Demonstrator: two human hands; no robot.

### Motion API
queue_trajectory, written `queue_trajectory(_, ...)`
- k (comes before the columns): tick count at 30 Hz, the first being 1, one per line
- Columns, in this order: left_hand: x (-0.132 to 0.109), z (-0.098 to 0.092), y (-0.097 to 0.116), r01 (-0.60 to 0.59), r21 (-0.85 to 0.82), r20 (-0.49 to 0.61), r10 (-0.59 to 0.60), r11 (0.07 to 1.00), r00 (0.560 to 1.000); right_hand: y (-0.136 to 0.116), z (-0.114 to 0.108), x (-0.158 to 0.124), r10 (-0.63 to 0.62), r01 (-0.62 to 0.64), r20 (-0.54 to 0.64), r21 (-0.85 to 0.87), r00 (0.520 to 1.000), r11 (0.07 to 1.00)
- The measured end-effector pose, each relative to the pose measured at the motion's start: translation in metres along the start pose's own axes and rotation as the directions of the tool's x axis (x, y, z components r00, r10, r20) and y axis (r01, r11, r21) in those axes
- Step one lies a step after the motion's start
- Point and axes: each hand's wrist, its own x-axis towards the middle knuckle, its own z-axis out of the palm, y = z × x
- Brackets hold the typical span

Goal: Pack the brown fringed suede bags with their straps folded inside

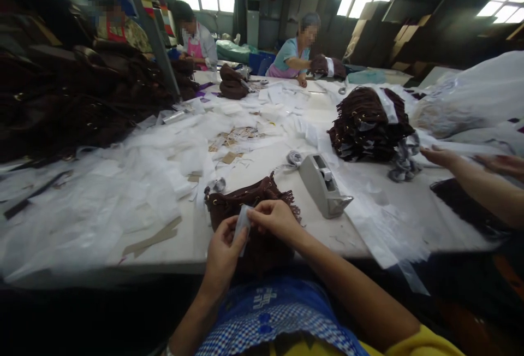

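Just above a dark brown fringed bag (229, 203) at the table's front edge, my two hands meet on a small whitish translucent strip (242, 227). My left hand (224, 241) pinches the strip's lower part between thumb and fingers. At the strip's upper end, the fingertips of my right hand (275, 218) are closed on it. The bag has metal eyelets along its top and fringe at its right side. Part of its front is hidden behind my hands. To the right of the bag stands a grey tape dispenser (323, 184).
Loose white plastic sleeves (135, 181) cover the table's left side. A stack of brown fringed bags (370, 124) with a white band stands right. A dark heap (73, 99) fills the far left. A co-worker's hands (470, 173) reach in from the right; several people work opposite.
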Motion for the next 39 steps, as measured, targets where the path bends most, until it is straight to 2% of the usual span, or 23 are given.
queue_trajectory(5, -0.003, 0.000, 0.003, 0.004, -0.032, -0.019, -0.004, 0.999, 1.000, 0.009, -0.006, 0.004, 0.131, -0.126, 0.066, -0.073, 0.989, 0.989)
queue_trajectory(9, -0.003, 0.001, 0.009, 0.061, -0.079, -0.004, -0.062, 0.995, 0.998, 0.022, -0.008, 0.008, 0.172, -0.179, 0.139, 0.036, 0.975, 0.983)
queue_trajectory(15, -0.003, 0.001, 0.017, 0.150, -0.182, 0.045, -0.144, 0.972, 0.989, 0.025, -0.009, 0.006, 0.050, -0.142, 0.286, 0.312, 0.957, 0.940)
queue_trajectory(19, -0.005, 0.002, 0.023, 0.216, -0.231, 0.079, -0.203, 0.949, 0.976, 0.025, -0.004, 0.003, -0.004, -0.108, 0.297, 0.360, 0.955, 0.927)
queue_trajectory(23, -0.005, 0.003, 0.025, 0.234, -0.210, 0.067, -0.225, 0.949, 0.972, 0.027, 0.006, 0.007, -0.012, -0.043, 0.193, 0.277, 0.981, 0.960)
queue_trajectory(27, -0.001, 0.005, 0.023, 0.234, -0.154, 0.064, -0.226, 0.960, 0.972, 0.021, 0.016, 0.011, 0.044, -0.049, 0.112, 0.040, 0.993, 0.998)
queue_trajectory(29, 0.001, 0.006, 0.022, 0.222, -0.137, 0.056, -0.217, 0.965, 0.975, 0.015, 0.015, 0.008, 0.019, -0.013, 0.083, -0.071, 0.996, 0.997)
queue_trajectory(31, 0.001, 0.007, 0.021, 0.212, -0.133, 0.029, -0.210, 0.968, 0.977, 0.009, 0.005, -0.002, -0.066, 0.079, 0.091, -0.142, 0.994, 0.987)
queue_trajectory(33, 0.001, 0.008, 0.020, 0.213, -0.132, -0.010, -0.216, 0.968, 0.976, 0.004, -0.017, -0.018, -0.192, 0.200, 0.057, -0.228, 0.980, 0.953)
queue_trajectory(35, 0.001, 0.008, 0.019, 0.219, -0.120, -0.047, -0.226, 0.968, 0.973, 0.004, -0.052, -0.037, -0.328, 0.268, -0.114, -0.365, 0.938, 0.892)
queue_trajectory(36, 0.001, 0.008, 0.018, 0.219, -0.111, -0.057, -0.226, 0.969, 0.972, 0.006, -0.072, -0.047, -0.392, 0.257, -0.237, -0.450, 0.889, 0.855)
queue_trajectory(37, 0.001, 0.008, 0.016, 0.216, -0.102, -0.059, -0.223, 0.971, 0.973, 0.010, -0.095, -0.055, -0.447, 0.216, -0.370, -0.522, 0.814, 0.825)
queue_trajectory(38, 0.001, 0.008, 0.015, 0.210, -0.096, -0.058, -0.216, 0.973, 0.975, 0.016, -0.117, -0.061, -0.473, 0.129, -0.490, -0.582, 0.732, 0.803)
queue_trajectory(39, 0.001, 0.008, 0.013, 0.200, -0.094, -0.055, -0.206, 0.975, 0.977, 0.023, -0.139, -0.066, -0.492, 0.050, -0.548, -0.632, 0.677, 0.773)
